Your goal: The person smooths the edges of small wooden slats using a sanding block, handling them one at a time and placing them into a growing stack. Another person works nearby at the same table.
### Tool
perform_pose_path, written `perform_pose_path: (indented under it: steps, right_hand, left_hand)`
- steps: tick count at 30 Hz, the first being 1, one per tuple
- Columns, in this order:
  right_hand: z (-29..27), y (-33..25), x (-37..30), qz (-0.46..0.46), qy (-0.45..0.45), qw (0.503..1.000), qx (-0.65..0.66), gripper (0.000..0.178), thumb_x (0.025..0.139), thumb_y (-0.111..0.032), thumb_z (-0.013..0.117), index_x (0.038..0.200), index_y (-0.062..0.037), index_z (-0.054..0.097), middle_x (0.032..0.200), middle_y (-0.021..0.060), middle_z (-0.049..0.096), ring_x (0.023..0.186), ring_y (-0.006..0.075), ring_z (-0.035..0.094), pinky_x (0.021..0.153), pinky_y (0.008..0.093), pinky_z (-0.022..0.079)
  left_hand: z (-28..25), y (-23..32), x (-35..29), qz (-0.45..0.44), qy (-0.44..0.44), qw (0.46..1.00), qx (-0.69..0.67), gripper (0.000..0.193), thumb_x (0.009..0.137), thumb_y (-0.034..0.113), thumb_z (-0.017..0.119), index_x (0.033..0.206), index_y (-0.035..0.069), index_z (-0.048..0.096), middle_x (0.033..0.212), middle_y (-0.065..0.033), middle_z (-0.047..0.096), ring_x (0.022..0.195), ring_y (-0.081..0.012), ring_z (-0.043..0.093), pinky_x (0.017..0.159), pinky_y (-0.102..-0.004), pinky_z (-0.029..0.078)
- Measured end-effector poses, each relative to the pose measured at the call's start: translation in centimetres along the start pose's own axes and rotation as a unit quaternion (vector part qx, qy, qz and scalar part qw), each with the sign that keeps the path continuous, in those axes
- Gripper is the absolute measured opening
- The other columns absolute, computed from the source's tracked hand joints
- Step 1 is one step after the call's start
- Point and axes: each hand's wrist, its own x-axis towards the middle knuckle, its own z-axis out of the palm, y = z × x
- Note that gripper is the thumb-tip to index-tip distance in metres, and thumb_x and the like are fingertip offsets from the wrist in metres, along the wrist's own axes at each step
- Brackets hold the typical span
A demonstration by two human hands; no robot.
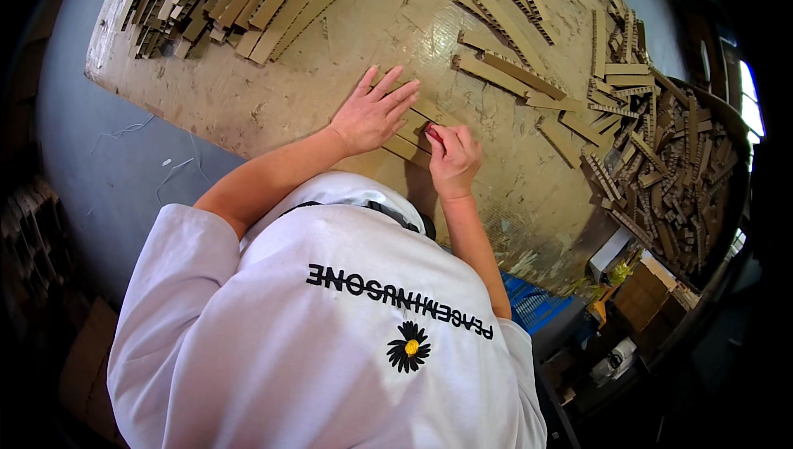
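Note:
My left hand (369,117) lies flat with its fingers spread over some brown cardboard strips (406,150). Just to the right, my right hand (455,158) is closed in a pinch around a small red object (434,133), mostly covered by the fingers; its kind does not show. The fingertips of that hand are at the right part of the strips. Part of the strips is hidden beneath my left palm and fingers.
Stacked cardboard strips (285,4) lie at the far left of the worn table (248,110). Loose strips (504,77) are strewn at the far right. A large heap of cut pieces (669,168) fills the right side. A blue plastic crate (537,304) stands below the near edge.

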Motion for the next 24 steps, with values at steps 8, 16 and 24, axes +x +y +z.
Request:
perform_pose_path:
  steps: [8, 16, 24]
  right_hand:
    - [0.1, 0.1, -0.1, 0.000, 0.005, 1.000, -0.004, 0.014, 0.083, -0.015, 0.082, 0.096, -0.0183, 0.076, 0.087, -0.0005, 0.064, 0.079, 0.0227, 0.064, 0.070, 0.0394, 0.042]
    - [-4.0, -2.0, 1.7, 0.115, 0.129, 0.976, 0.130, 0.018, 0.084, -0.004, 0.084, 0.101, -0.0072, 0.079, 0.099, 0.0096, 0.071, 0.087, 0.0267, 0.068, 0.077, 0.0375, 0.055]
    - [-4.6, -1.7, -1.6, 0.093, 0.059, 0.992, 0.062, 0.017, 0.084, -0.008, 0.084, 0.100, -0.0077, 0.078, 0.097, 0.0085, 0.069, 0.090, 0.0287, 0.066, 0.084, 0.0401, 0.052]
  left_hand:
    - [0.2, 0.0, 0.0, 0.001, 0.005, 1.000, 0.003, 0.059, 0.099, 0.034, 0.065, 0.152, 0.011, 0.055, 0.170, -0.0031, 0.035, 0.161, -0.0333, 0.022, 0.129, -0.0618, 0.016]
    - [0.1, -0.2, -0.2, 0.001, -0.011, 1.000, 0.015, 0.058, 0.101, 0.034, 0.063, 0.153, 0.010, 0.055, 0.170, -0.0031, 0.034, 0.161, -0.0333, 0.020, 0.129, -0.0617, 0.015]
    - [0.0, 0.0, 0.1, 0.005, -0.016, 1.000, 0.014, 0.057, 0.103, 0.035, 0.061, 0.154, 0.011, 0.053, 0.170, -0.0024, 0.034, 0.161, -0.0332, 0.021, 0.129, -0.0611, 0.015]
